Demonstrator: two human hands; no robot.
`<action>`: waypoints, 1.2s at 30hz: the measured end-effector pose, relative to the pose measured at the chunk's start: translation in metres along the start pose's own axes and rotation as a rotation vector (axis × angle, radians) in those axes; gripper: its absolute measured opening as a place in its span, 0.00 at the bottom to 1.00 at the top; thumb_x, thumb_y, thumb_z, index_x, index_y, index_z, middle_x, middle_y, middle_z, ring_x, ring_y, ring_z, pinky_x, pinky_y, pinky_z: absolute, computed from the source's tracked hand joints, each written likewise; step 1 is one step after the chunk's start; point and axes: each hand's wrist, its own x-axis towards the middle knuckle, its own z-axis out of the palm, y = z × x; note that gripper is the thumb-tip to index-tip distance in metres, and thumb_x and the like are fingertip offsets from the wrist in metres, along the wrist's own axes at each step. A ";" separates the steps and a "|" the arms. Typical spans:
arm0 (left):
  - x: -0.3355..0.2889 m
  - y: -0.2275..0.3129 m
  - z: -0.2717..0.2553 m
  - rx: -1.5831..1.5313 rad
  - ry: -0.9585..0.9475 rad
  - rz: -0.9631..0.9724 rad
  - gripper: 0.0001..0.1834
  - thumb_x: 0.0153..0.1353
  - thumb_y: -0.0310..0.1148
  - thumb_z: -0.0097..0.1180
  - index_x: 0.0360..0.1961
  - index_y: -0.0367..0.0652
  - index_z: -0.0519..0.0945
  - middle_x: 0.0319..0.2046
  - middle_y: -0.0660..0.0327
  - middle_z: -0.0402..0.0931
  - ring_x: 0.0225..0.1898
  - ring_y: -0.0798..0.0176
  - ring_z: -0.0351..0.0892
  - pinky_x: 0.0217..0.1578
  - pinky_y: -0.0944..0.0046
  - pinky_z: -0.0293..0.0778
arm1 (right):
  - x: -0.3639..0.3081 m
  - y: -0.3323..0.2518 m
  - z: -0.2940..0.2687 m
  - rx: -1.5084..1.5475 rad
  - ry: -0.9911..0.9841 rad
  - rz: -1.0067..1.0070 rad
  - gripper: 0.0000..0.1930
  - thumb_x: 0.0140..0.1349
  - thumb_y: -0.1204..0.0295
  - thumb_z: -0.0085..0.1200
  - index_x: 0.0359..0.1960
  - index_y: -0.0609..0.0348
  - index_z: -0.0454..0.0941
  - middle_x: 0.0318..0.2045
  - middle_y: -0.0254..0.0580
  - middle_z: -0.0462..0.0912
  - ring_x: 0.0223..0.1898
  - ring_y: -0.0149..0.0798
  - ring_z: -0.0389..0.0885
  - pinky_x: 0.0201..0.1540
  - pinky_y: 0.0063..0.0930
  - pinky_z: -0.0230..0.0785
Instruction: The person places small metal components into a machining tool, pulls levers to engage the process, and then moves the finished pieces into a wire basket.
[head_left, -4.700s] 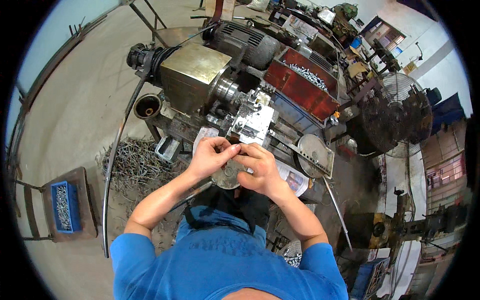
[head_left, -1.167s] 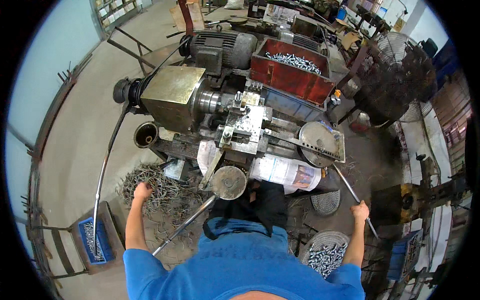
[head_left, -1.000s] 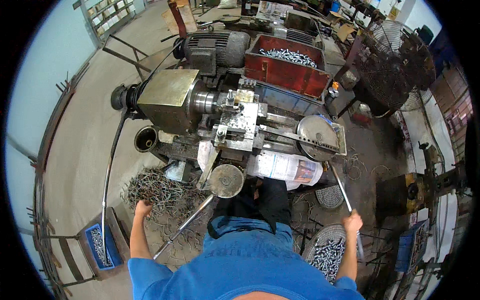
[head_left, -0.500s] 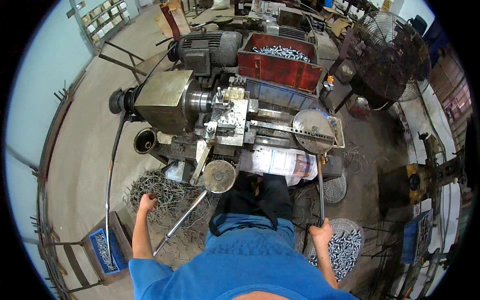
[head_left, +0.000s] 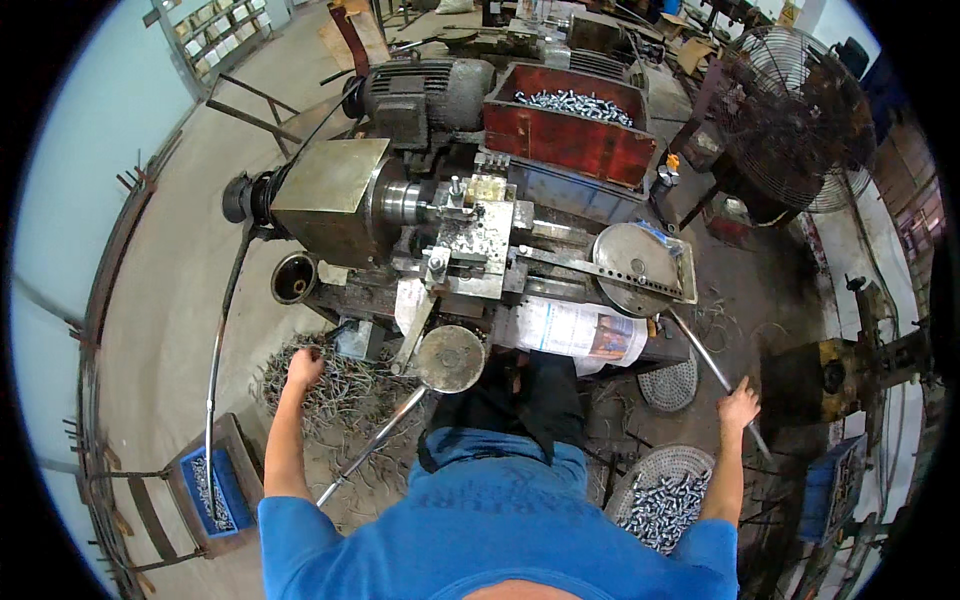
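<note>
In front of me stands a small lathe with a steel chuck point(head_left: 402, 203) and a greasy tool carriage point(head_left: 470, 240). My right hand point(head_left: 740, 405) is closed round a long metal lever point(head_left: 703, 350), which slants outward from below a round steel disc point(head_left: 636, 268). On the left, my left hand point(head_left: 305, 367) has its fingers curled together above a heap of metal shavings point(head_left: 340, 390); anything in them is too small to make out. A second lever point(head_left: 370, 447) runs from a smaller disc point(head_left: 450, 358) near my lap, untouched by either hand.
A red bin point(head_left: 570, 140) of small metal parts sits behind the lathe. More parts fill a round basket point(head_left: 640, 475) at my right and a blue tray point(head_left: 228, 490) at my left. A large fan point(head_left: 790, 120) stands far right. Printed paper point(head_left: 575, 328) covers the lathe's front edge.
My right hand has swung the lever outward to the right. The tool carriage has shifted slightly right, away from the chuck. My left hand has risen a little toward the lathe.
</note>
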 end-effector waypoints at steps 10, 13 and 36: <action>0.045 0.042 0.027 0.441 0.021 0.161 0.26 0.55 0.54 0.50 0.36 0.39 0.76 0.31 0.46 0.78 0.35 0.45 0.78 0.35 0.50 0.74 | -0.099 -0.069 -0.003 0.601 0.147 -0.296 0.29 0.35 0.68 0.52 0.46 0.63 0.75 0.50 0.54 0.73 0.52 0.55 0.68 0.57 0.44 0.57; 0.035 0.075 0.053 0.305 0.224 -0.154 0.26 0.57 0.55 0.48 0.26 0.39 0.78 0.27 0.47 0.79 0.32 0.45 0.80 0.32 0.51 0.75 | -0.126 -0.074 0.000 0.745 0.055 -0.271 0.24 0.35 0.68 0.52 0.40 0.63 0.78 0.45 0.53 0.77 0.48 0.53 0.71 0.55 0.42 0.61; -0.054 0.023 -0.214 0.095 0.577 -0.066 0.18 0.57 0.44 0.51 0.44 0.45 0.77 0.32 0.53 0.80 0.34 0.51 0.80 0.34 0.55 0.74 | -0.093 -0.483 -0.325 0.505 0.375 -1.491 0.12 0.28 0.69 0.56 0.19 0.60 0.81 0.37 0.45 0.80 0.44 0.45 0.73 0.51 0.34 0.63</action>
